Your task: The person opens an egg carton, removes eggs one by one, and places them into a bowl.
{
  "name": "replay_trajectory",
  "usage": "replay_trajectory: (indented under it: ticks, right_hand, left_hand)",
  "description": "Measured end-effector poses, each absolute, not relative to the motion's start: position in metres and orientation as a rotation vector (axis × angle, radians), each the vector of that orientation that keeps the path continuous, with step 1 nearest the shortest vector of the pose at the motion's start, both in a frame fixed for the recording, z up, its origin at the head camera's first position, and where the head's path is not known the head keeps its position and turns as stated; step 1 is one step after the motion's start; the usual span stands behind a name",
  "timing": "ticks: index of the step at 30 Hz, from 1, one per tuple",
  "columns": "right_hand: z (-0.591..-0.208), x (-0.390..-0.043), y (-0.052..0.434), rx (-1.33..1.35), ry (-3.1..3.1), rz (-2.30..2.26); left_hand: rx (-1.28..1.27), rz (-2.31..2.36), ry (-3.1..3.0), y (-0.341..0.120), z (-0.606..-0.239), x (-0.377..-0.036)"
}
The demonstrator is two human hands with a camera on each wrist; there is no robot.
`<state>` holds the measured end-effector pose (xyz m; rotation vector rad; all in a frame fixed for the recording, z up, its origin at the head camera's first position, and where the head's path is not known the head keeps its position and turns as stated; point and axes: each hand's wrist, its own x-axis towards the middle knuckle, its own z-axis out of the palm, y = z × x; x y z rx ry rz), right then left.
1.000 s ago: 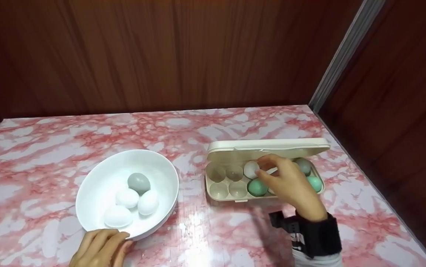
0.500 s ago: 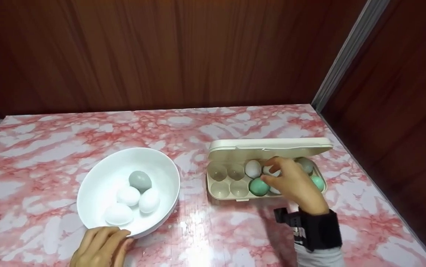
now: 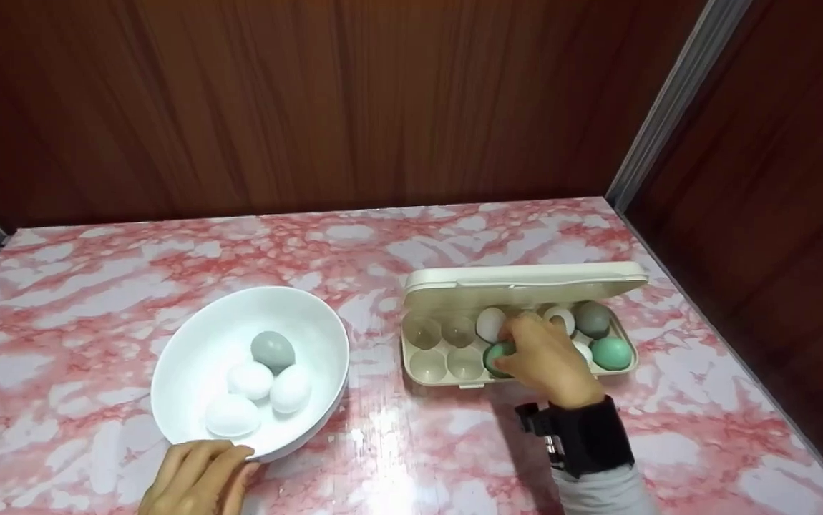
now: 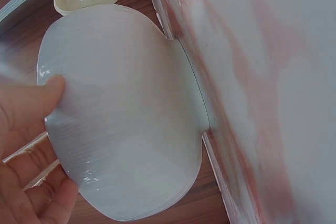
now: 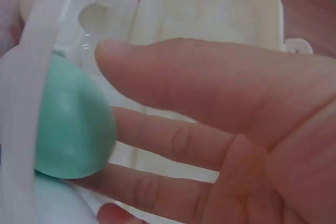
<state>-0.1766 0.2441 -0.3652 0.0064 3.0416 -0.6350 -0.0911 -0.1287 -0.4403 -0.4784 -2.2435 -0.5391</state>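
So, right hand (image 3: 551, 357) at green egg (image 5: 76, 121), thumb and fingers spread apart. Green egg sits in front row of cream egg box (image 3: 463, 365), white egg (image 3: 489, 323) just behind it. Left hand (image 3: 193, 479) pinches rim of white bowl (image 3: 197, 343). Inside bowl: three white eggs (image 3: 290, 390), one gray egg (image 3: 273, 348). Pink and white counter (image 3: 383, 250) under everything.

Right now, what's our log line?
left hand: grips white bowl; right hand: at green egg; egg box: lid raised; in bowl: four eggs

a green egg (image 5: 79, 124) sits in an open carton (image 3: 447, 277), white bowl (image 3: 197, 336) nearby.
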Motion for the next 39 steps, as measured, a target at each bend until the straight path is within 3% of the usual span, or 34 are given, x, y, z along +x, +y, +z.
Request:
replay_trajectory:
  ticks: [11,39]
  right_hand:
    - [-0.376,-0.179,0.231,0.151,3.046,-0.429]
    - [-0.379,-0.182,0.227,0.194,3.056,-0.391]
  left_hand:
    - [-0.469,-0.514,-2.251,-0.129,-0.441,-0.092]
    - [-0.492,-0.490,-2.243,-0.132,-0.443,-0.093]
